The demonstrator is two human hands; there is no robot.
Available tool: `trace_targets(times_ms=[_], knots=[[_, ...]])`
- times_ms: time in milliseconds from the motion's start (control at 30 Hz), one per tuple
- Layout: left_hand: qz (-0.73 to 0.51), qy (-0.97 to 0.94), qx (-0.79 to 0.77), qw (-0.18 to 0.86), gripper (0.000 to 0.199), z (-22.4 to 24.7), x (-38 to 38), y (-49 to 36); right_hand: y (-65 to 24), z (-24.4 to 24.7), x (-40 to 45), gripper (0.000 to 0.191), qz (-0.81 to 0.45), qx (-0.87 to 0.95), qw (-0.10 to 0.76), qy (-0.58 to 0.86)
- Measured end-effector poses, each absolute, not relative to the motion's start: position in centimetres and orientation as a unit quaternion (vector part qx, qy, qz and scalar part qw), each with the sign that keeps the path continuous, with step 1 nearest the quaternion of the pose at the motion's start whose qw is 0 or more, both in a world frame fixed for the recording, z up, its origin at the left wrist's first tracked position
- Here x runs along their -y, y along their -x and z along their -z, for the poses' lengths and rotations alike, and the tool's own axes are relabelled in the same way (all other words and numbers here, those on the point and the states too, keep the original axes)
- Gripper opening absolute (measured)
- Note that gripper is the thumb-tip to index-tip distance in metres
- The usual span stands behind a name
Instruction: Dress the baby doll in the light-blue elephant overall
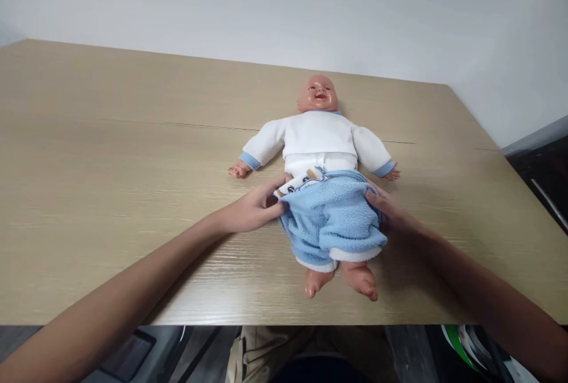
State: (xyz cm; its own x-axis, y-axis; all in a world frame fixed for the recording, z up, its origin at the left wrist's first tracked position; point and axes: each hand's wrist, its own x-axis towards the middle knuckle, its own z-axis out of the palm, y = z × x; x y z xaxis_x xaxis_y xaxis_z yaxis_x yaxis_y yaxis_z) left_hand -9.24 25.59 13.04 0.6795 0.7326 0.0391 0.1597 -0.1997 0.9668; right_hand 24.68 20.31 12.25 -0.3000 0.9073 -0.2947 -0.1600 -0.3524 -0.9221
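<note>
A baby doll (320,96) lies on its back on the wooden table, head toward the wall and feet toward me. It wears a white top (318,132) with blue cuffs, its arms spread out. Light blue fleece pants (332,211) with white hems cover its hips and legs; the bare feet stick out below. At the left of the waistband, a patterned white cloth (304,183) shows. My left hand (261,205) pinches the waistband's left side between thumb and fingers. On the opposite side, my right hand (385,206) grips the pants, its fingers partly hidden behind the fabric.
The wooden table (110,193) extends far to the left, with a seam across it. A pale wall stands behind. A black object (544,176) is at the right edge. Below the near edge are my legs, a grey item and a green-and-white item.
</note>
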Motion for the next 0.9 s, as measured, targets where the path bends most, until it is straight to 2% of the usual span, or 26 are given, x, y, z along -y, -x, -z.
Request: trace_targets(times_ms=[167,367,533,667,767,900], knots=[[-0.338,-0.620,-0.335,0.624,0.048,-11.6,-25.2,8.4,-24.8,-11.6,-20.7,0.072,-0.676,0.464,0.389,0.420],[-0.357,-0.489,-0.380,0.699,0.052,-12.3,-24.9,7.6,-24.9,-11.7,-21.2,0.061,-0.652,0.520,0.388,0.393],[-0.400,-0.571,-0.383,0.607,0.050,-13.8,-25.7,8.1,-25.2,-12.2,-21.6,0.048,-0.634,0.536,0.388,0.401],[-0.432,-0.654,-0.358,0.507,0.052,-15.5,-26.9,7.9,-25.1,-13.7,-22.4,0.036,-0.589,0.541,0.451,0.397],[-0.459,-0.668,-0.340,0.476,0.049,-16.8,-28.3,7.0,-24.4,-15.4,-24.1,0.030,-0.559,0.529,0.501,0.396],[-0.415,-0.706,-0.348,0.457,0.047,-17.7,-30.3,5.8,-23.5,-16.7,-27.2,0.035,-0.488,0.563,0.511,0.428]])
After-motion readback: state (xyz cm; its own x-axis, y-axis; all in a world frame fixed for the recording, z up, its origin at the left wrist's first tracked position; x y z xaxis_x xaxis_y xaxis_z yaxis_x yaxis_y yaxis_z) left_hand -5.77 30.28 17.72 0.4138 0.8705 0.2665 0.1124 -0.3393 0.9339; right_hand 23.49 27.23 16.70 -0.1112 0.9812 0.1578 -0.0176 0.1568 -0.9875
